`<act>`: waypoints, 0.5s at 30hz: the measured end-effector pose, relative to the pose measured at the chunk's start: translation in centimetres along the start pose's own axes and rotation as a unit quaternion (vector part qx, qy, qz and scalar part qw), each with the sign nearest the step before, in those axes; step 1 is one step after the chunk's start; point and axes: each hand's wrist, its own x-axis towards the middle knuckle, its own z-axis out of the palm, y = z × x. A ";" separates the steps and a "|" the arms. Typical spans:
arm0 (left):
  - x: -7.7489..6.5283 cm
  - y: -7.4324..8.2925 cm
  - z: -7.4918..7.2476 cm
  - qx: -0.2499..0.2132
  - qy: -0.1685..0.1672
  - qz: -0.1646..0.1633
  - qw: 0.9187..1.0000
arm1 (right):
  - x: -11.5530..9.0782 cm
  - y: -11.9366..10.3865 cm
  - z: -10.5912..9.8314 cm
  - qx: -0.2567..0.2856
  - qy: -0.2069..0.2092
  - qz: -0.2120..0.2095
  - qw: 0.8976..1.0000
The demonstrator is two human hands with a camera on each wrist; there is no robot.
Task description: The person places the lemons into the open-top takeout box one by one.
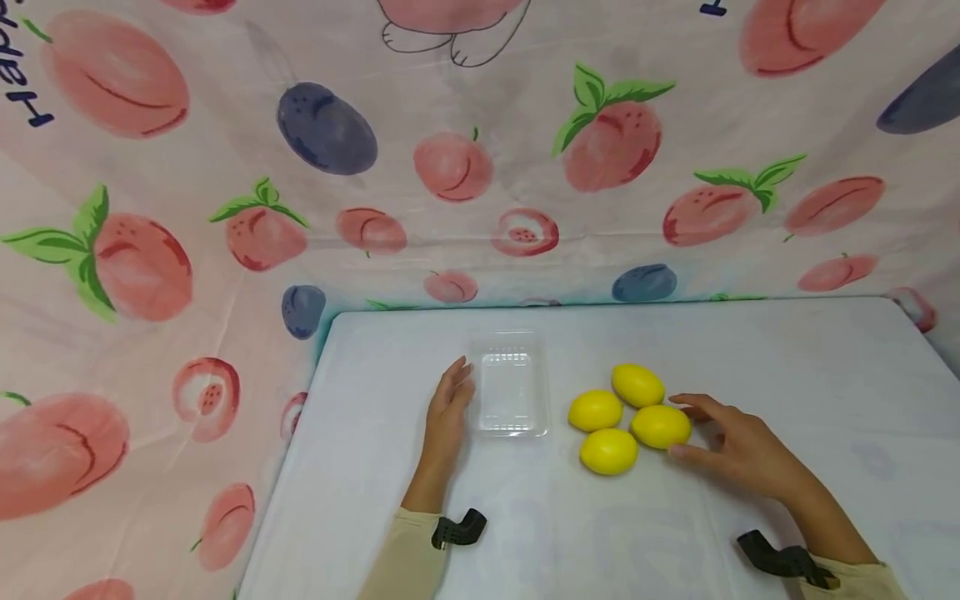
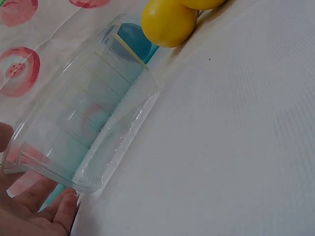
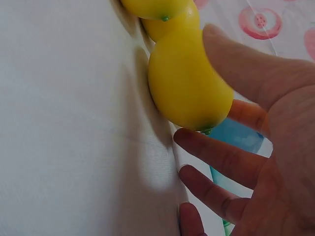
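A clear plastic container [image 1: 512,392] stands on the white table, its open top facing up. My left hand [image 1: 448,408] rests along its left side; in the left wrist view the fingers [image 2: 59,211] lie against the near end wall. To the container's right, several yellow lemons [image 1: 609,452] sit in a cluster. My right hand [image 1: 742,446] is at the rightmost lemon [image 1: 660,427], with thumb and fingers spread around its right end. Seen from the right wrist, the thumb is beside that lemon [image 3: 184,81] and the fingers are near its green tip, not closed on it.
The white tabletop [image 1: 525,533] extends around the hands. Behind it and at its left hangs a fruit-print cloth [image 1: 450,100]. A black strap mount [image 1: 459,528] is on the left wrist and another [image 1: 783,560] on the right.
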 end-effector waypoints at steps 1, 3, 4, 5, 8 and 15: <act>0.0 0.0 0.0 -0.003 -0.004 0.001 1.000 | 0.0 0.0 0.0 0.000 -0.004 0.003 1.000; 0.0 -0.3 0.0 -0.010 -0.011 0.005 1.000 | 0.0 0.0 -0.1 -0.001 -0.013 0.006 1.000; 0.0 -0.3 0.0 -0.013 -0.013 0.008 1.000 | 0.0 0.0 -0.2 -0.002 -0.017 0.006 1.000; 0.0 -0.4 0.0 -0.015 -0.015 0.011 1.000 | 0.0 0.0 -0.2 -0.003 -0.022 0.007 1.000; 0.0 -0.6 0.0 -0.013 -0.013 0.020 1.000 | 0.1 0.0 -0.2 0.000 -0.030 0.005 1.000; 0.0 -0.9 -0.1 -0.012 -0.012 0.033 0.999 | 0.1 -0.2 0.1 0.009 -0.013 -0.009 1.000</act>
